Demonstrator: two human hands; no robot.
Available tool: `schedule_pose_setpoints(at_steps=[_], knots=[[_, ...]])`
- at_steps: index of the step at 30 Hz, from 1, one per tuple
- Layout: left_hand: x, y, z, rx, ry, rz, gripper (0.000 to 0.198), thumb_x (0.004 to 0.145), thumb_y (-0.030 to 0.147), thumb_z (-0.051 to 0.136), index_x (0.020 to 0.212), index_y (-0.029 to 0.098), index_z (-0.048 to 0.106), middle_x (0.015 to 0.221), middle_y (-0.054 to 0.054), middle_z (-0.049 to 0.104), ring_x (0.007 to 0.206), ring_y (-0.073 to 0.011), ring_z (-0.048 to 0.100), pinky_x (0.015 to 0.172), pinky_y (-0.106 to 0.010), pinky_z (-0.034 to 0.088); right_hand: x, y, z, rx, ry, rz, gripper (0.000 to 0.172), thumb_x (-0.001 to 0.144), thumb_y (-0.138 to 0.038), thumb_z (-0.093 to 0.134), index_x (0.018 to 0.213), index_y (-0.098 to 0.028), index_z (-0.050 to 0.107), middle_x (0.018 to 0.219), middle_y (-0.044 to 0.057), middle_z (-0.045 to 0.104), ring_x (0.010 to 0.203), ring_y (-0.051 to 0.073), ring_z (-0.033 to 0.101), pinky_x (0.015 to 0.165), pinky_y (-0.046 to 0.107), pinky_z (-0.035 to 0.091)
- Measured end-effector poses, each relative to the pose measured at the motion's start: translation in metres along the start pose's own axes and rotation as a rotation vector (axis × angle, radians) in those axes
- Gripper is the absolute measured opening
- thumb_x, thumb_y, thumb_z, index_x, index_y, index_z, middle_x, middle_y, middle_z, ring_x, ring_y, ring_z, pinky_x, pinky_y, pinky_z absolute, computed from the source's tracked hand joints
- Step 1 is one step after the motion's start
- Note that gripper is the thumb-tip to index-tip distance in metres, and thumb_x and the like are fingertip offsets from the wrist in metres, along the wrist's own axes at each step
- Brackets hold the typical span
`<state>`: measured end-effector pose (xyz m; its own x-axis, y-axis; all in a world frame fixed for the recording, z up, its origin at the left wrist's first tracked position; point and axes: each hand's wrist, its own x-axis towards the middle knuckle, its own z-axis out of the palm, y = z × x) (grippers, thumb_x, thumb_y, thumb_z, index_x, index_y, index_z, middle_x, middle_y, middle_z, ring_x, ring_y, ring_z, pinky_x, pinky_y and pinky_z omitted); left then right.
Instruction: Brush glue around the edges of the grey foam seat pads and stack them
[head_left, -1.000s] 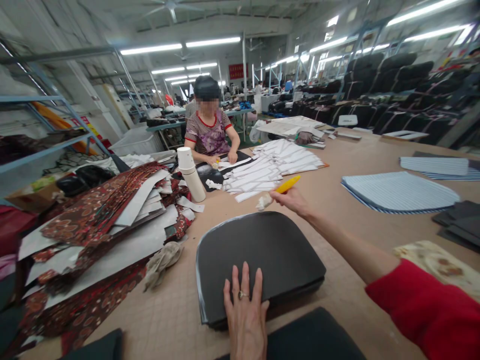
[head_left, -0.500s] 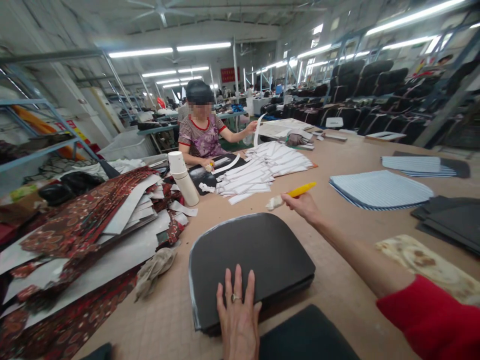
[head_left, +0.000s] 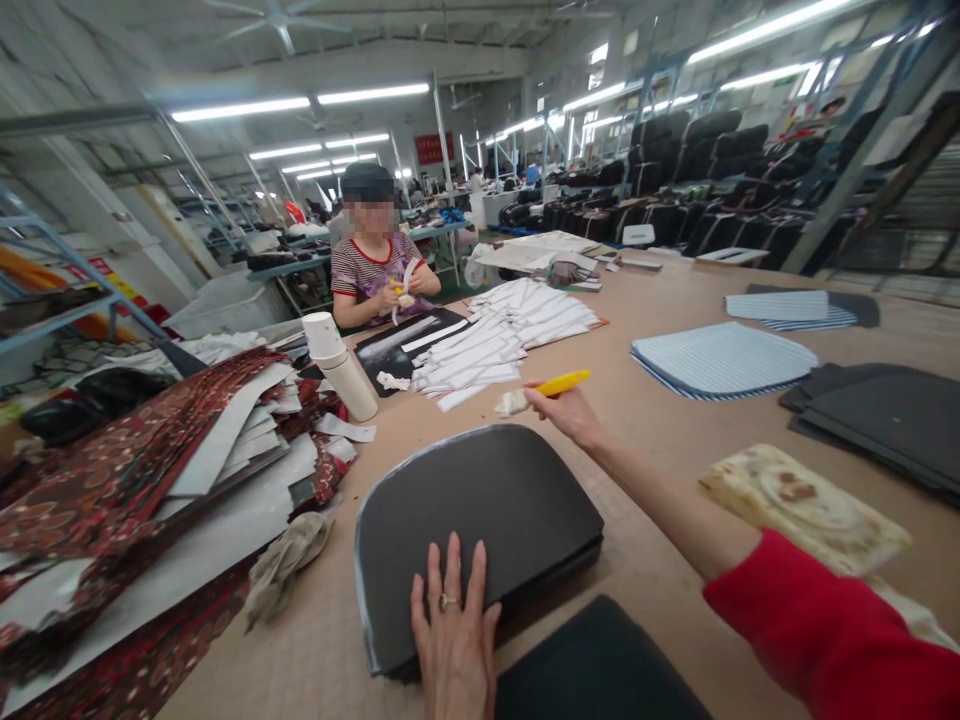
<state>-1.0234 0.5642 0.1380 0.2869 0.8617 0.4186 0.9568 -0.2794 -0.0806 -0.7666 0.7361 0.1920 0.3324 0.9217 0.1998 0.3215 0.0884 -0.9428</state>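
My left hand (head_left: 454,630) lies flat with spread fingers on a stack of dark grey rounded panels (head_left: 480,510). A whitish band runs along the stack's left and far left edge. Beyond the stack's far right corner, my right hand (head_left: 562,412) is closed around a brush (head_left: 564,383) with a yellow handle. Its pale, caked bristle end points left, above the table and apart from the panels. Another dark panel (head_left: 600,665) lies near the front edge, right of my left hand.
Red patterned fabric pieces (head_left: 90,500) heap at left beside a crumpled cloth (head_left: 289,565). A white bottle (head_left: 341,370), white strips (head_left: 487,340) and a co-worker (head_left: 382,270) are across the table (head_left: 652,440). Striped panels (head_left: 724,358), grey panels (head_left: 885,420) and a stained yellowish block (head_left: 806,505) lie right.
The view has turned slightly right, shifting everything left. My left hand stays on the stack, and my right hand still holds the brush. The co-worker's raised hand has come down with a strip to the other hand.
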Motion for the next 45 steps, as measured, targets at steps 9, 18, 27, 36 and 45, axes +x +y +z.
schedule_pose_setpoints(at_steps=[9,18,27,36,45], knots=[[0.002,0.002,-0.003,0.036,-0.022,0.004,0.054,0.083,0.011,0.045,0.131,0.035,0.039,0.138,-0.004,0.048,0.129,-0.0267,0.039,0.099,-0.047,0.035,-0.015,0.001,-0.009,-0.105,0.142,-0.016,0.026,0.070,-0.036,0.052,0.074,-0.016,0.069,0.066,0.004,0.068,0.063,0.019,0.064,0.059,0.026,0.046],[0.003,0.002,-0.004,0.046,-0.019,0.012,0.052,0.084,0.013,0.045,0.131,0.035,0.039,0.136,-0.004,0.049,0.128,-0.0263,0.040,0.098,-0.047,0.036,-0.039,0.000,-0.015,-0.157,0.213,-0.054,0.020,0.071,-0.032,0.052,0.070,-0.018,0.067,0.066,0.003,0.068,0.064,0.019,0.064,0.061,0.026,0.044],[0.003,0.001,-0.004,0.059,-0.019,0.023,0.053,0.085,0.014,0.046,0.132,0.035,0.034,0.138,-0.003,0.047,0.129,-0.0254,0.039,0.100,-0.045,0.035,-0.047,0.008,-0.014,-0.153,0.164,-0.073,0.021,0.074,-0.033,0.053,0.069,-0.019,0.067,0.066,0.002,0.068,0.063,0.018,0.063,0.058,0.025,0.042],[0.004,0.001,-0.006,0.067,-0.048,0.028,0.048,0.087,0.016,0.043,0.131,0.034,0.036,0.139,-0.004,0.047,0.129,-0.0258,0.039,0.099,-0.047,0.037,-0.097,0.004,-0.045,-0.213,0.157,-0.018,0.022,0.077,-0.038,0.054,0.075,-0.020,0.066,0.065,0.001,0.067,0.058,0.017,0.060,0.053,0.025,0.040],[0.005,-0.007,-0.004,0.026,-0.086,0.065,0.047,0.088,0.021,0.042,0.132,0.036,0.036,0.138,-0.006,0.047,0.127,-0.0287,0.042,0.095,-0.048,0.039,-0.160,-0.009,-0.071,-0.170,0.151,-0.075,0.016,0.082,-0.035,0.053,0.080,-0.022,0.064,0.080,0.003,0.069,0.073,0.019,0.064,0.066,0.028,0.049]])
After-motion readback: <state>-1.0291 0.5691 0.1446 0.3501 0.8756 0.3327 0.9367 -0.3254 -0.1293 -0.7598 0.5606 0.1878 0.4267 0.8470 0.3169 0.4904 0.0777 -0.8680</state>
